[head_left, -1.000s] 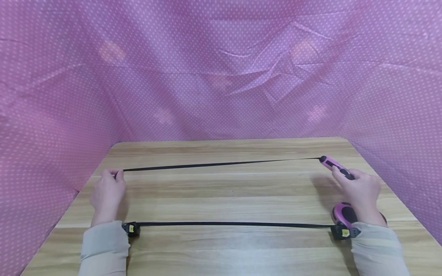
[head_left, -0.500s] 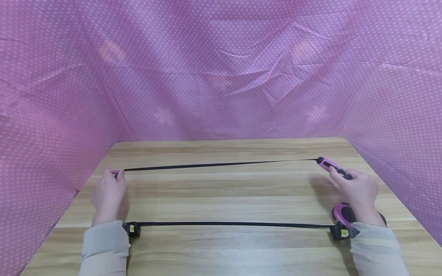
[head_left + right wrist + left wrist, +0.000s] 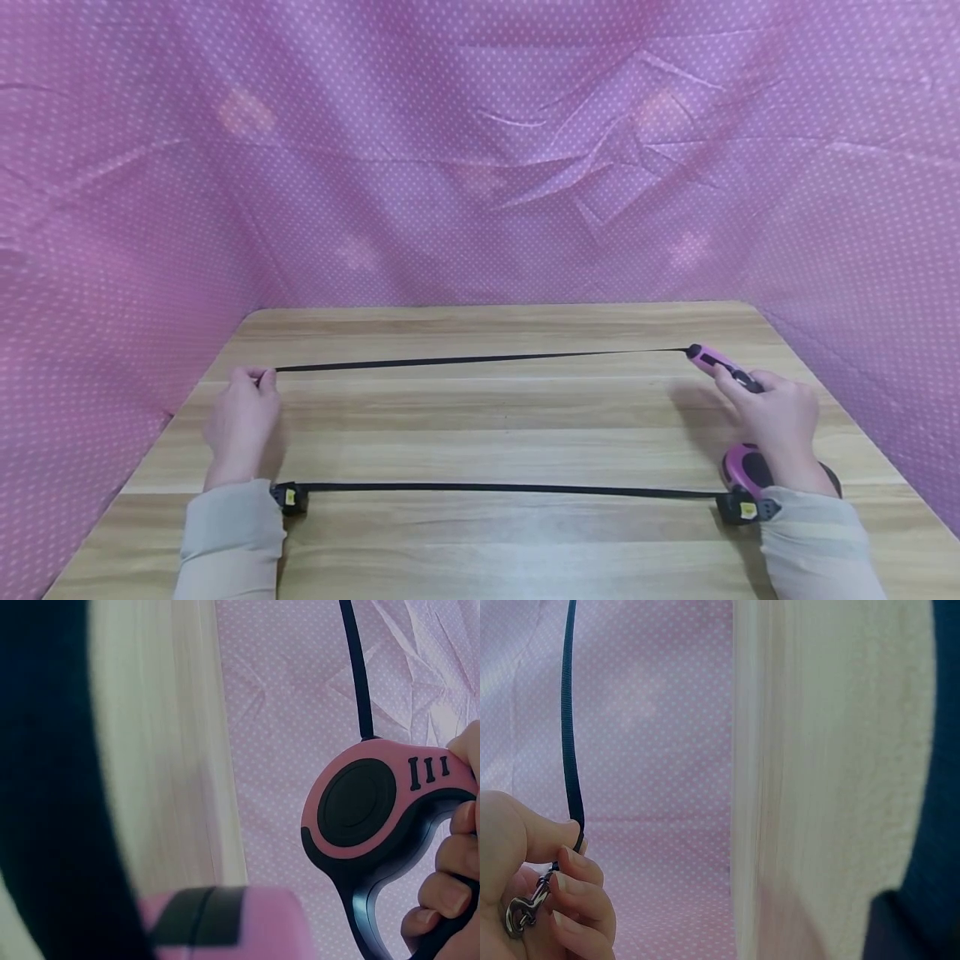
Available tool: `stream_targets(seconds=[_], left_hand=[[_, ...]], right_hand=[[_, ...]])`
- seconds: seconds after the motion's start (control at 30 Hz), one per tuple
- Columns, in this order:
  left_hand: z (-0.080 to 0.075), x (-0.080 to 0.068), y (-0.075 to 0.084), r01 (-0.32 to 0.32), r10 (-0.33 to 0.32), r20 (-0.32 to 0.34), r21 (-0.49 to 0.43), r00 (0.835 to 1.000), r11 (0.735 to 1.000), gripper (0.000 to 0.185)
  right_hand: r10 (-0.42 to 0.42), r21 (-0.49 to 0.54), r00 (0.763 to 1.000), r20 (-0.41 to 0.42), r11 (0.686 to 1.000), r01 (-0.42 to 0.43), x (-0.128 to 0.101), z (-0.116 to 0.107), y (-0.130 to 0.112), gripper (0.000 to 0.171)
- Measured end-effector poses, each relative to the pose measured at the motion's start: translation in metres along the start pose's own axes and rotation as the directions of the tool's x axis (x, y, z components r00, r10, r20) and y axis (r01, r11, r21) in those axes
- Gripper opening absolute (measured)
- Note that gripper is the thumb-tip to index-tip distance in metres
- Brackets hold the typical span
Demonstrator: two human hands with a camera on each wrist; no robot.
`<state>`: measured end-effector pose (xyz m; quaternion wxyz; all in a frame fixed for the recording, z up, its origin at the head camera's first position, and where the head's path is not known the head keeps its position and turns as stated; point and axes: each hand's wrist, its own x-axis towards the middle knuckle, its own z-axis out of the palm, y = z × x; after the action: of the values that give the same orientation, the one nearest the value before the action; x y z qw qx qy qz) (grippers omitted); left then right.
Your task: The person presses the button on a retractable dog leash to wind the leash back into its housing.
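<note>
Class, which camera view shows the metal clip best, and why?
The left wrist view: the metal clip shows large in the left hand, its hooked shape plain. In the head view it cannot be made out; the right wrist view shows none of it.

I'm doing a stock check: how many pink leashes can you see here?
2. The held leash is in the right hand; the second leash is on the table, closer to the person and partly hidden in the head view. No others show.

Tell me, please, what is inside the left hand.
The left hand pinches a dark strap and partly encloses a metal clip; thumb and fingers cover the strap's pinched part.
</note>
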<state>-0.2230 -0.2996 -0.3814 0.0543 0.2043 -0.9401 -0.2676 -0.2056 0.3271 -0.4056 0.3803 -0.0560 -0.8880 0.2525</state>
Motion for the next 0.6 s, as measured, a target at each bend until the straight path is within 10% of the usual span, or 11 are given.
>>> stream_targets(seconds=[0.6], left_hand=[[0.0039,-0.0018,0.0045,-0.047,0.047,-0.008,0.011,0.999,0.999,0.053]], right_hand=[[0.037,-0.009,0.997,0.062,0.999,-0.037,-0.0018,-0.0009,-0.0077,0.045]])
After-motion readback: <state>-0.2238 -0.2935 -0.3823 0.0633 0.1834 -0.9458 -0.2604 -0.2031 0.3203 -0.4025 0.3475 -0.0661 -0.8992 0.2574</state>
